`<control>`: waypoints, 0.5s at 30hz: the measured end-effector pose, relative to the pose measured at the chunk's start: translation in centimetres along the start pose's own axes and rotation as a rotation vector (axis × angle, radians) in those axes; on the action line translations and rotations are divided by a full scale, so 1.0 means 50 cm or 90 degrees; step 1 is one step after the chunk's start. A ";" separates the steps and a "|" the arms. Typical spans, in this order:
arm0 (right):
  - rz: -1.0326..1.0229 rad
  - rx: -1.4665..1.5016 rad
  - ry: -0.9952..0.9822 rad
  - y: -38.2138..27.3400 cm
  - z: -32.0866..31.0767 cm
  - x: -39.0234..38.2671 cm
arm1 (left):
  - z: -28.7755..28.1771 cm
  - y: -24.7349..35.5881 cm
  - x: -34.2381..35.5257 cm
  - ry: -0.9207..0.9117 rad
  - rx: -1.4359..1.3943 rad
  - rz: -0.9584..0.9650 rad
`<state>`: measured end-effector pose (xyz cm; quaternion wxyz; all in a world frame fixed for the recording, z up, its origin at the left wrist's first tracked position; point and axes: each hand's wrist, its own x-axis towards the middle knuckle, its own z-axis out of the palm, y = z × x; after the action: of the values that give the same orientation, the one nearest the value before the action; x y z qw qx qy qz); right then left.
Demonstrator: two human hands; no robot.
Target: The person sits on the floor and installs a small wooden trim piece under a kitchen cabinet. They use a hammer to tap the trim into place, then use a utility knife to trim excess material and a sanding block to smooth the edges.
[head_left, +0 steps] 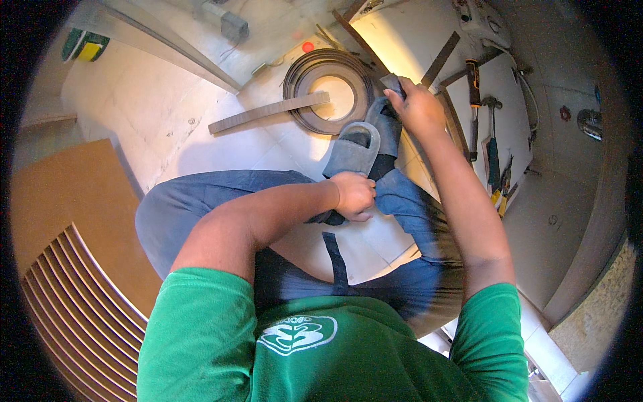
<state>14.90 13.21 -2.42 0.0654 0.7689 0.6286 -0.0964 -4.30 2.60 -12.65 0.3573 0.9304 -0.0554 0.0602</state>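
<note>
My right hand [420,107] is closed at the long edge of a pale board, pinching a small, flat grey-brown piece [391,83] whose kind I cannot make out. Beneath it is the tip of a dark slipper. My left hand [354,195] is curled by my ankle, just below the grey slipper [353,149]; whatever lies inside its fingers is hidden. A coil of brown edge-banding strip [293,79] lies on the floor in front of my feet. One short strip [261,114] reaches across it, its end over the coil's centre.
On the right, a screwdriver [473,84], a hammer [493,127] and pliers [505,179] lie together. Loose dark strips [442,57] rest on the pale board. A brown panel [74,181] and a slatted panel [87,301] stand at left. A green-yellow object [87,47] sits far left.
</note>
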 end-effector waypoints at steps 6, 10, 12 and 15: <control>0.046 0.000 -0.005 -0.018 -0.014 -0.001 | 0.002 0.002 0.003 0.009 -0.002 -0.009; 0.073 0.007 -0.009 -0.026 -0.014 -0.004 | 0.001 0.001 0.002 0.013 -0.007 -0.008; 0.077 0.003 -0.002 -0.029 -0.010 -0.003 | 0.000 0.002 0.002 0.015 -0.008 -0.011; 0.088 0.010 0.005 -0.033 -0.006 -0.001 | -0.003 0.004 0.002 0.011 -0.003 -0.013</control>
<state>13.28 13.54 -2.08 0.0633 0.8113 0.5736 -0.0936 -4.24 2.55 -12.40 0.3603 0.9296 -0.0429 0.0648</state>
